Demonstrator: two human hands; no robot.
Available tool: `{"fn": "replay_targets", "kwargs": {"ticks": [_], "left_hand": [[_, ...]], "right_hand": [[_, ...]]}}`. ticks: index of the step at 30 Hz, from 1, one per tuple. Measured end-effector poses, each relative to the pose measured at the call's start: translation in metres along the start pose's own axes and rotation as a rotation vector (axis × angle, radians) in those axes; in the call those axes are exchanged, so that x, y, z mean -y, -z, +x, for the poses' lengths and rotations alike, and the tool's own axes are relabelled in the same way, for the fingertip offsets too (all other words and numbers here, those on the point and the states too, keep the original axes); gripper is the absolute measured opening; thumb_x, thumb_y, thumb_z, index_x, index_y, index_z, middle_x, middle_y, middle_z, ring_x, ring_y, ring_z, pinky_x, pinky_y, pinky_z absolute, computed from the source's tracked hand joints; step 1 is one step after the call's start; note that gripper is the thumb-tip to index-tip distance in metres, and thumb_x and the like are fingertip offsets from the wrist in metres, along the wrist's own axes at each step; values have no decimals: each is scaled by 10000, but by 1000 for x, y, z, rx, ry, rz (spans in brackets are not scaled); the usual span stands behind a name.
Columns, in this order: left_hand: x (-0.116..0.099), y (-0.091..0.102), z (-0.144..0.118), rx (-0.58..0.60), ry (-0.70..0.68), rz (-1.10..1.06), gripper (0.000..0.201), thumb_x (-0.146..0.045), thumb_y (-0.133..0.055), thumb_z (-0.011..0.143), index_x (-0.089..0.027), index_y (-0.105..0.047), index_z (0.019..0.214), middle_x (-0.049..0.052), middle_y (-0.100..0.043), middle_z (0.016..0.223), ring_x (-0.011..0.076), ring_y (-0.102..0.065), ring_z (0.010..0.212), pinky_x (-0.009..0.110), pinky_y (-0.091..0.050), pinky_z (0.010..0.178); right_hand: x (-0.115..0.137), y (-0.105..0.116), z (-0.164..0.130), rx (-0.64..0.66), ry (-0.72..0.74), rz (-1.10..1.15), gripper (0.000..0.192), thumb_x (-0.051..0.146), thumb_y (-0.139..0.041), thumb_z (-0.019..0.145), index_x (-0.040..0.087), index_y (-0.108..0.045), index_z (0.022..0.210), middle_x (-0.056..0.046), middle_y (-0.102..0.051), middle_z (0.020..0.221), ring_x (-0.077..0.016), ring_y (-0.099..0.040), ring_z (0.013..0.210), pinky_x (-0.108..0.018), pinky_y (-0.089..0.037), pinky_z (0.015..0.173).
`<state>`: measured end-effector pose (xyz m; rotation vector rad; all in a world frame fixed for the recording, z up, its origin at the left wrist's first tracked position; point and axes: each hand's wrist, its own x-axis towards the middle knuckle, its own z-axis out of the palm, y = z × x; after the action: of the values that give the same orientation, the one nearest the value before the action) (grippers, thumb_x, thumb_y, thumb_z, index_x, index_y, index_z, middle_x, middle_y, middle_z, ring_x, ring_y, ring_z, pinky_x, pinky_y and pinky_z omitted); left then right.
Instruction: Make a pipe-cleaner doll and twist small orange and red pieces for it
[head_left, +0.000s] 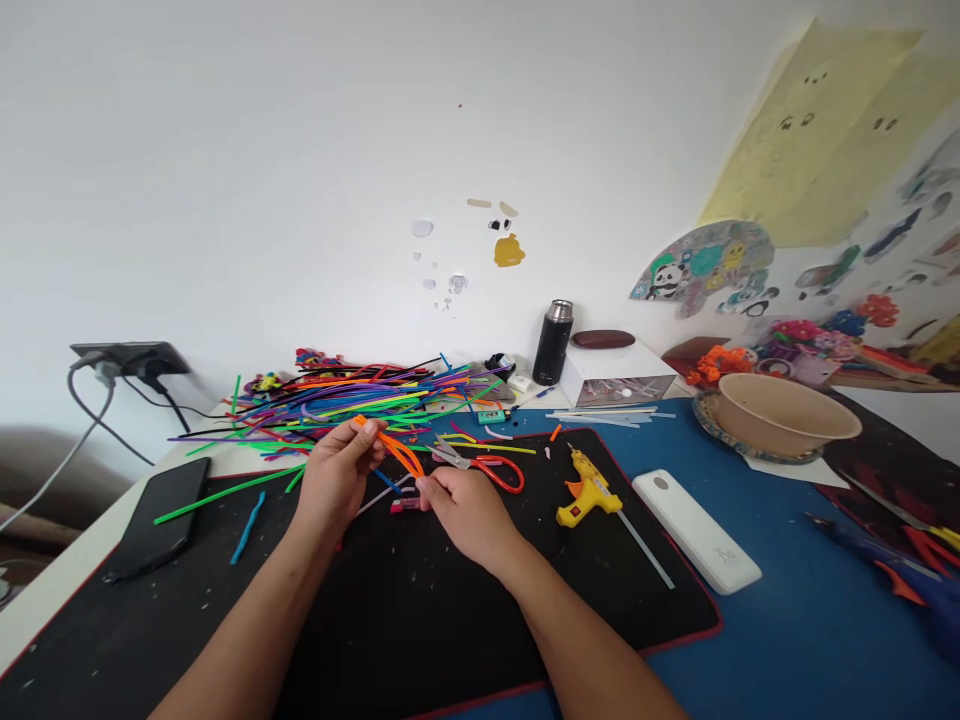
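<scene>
Pipe cleaners [403, 452], orange, stretch between both pinches: left hand [337, 468] clasps one end, right hand [466, 508] the other; scissors [469, 463] lie just beyond the right grip, glue gun [590, 493] off to its right.

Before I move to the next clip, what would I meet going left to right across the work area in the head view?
Flat black object, short blue pipe cleaner, left hand, orange pipe cleaners, right hand, yellow glue gun, white power bank, beige bowl.
</scene>
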<state>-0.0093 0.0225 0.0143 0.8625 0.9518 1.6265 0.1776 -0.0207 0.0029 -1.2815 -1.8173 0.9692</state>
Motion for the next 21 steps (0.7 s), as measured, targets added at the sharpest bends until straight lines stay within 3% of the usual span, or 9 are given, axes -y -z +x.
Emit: {"fn": "replay_targets", "kwargs": {"ticks": [3, 7, 11, 21], "left_hand": [[-1, 0, -1, 4, -46, 66, 344, -403, -963, 612, -154, -748, 714, 21, -697, 750, 97, -536, 577, 215, -438, 529], [-3, -2, -1, 50, 6, 17, 342, -413, -949, 628, -155, -765, 757, 29, -702, 802, 104, -531, 591, 220, -422, 501], [-3, -5, -4, 94, -11, 53, 342, -456, -915, 674, -164, -758, 755, 31, -696, 742, 112, -527, 565, 231, -429, 513], [-6, -8, -17, -23, -301, 511, 221, -408, -741, 878, -212, -732, 777, -11, -642, 611, 148, -556, 560, 254, -434, 587]], "right_hand": [[-1, -1, 0, 45, -73, 89, 380, 384, -543, 1034, 203, -678, 728, 36, -574, 550, -129, -539, 533, -253, -338, 592], [-3, -3, 0, 122, -139, 306, 410, 492, -518, 1037, 201, -648, 779, 75, -472, 447, -103, -453, 387, -232, -332, 495], [-3, -4, -1, 190, -125, 380, 451, 568, -536, 1011, 181, -686, 836, 54, -553, 518, -83, -480, 380, -210, -348, 450], [-7, -11, -1, 133, -77, 436, 358, 526, -573, 996, 185, -652, 925, 24, -636, 692, -79, -550, 442, -198, -415, 462]]}}
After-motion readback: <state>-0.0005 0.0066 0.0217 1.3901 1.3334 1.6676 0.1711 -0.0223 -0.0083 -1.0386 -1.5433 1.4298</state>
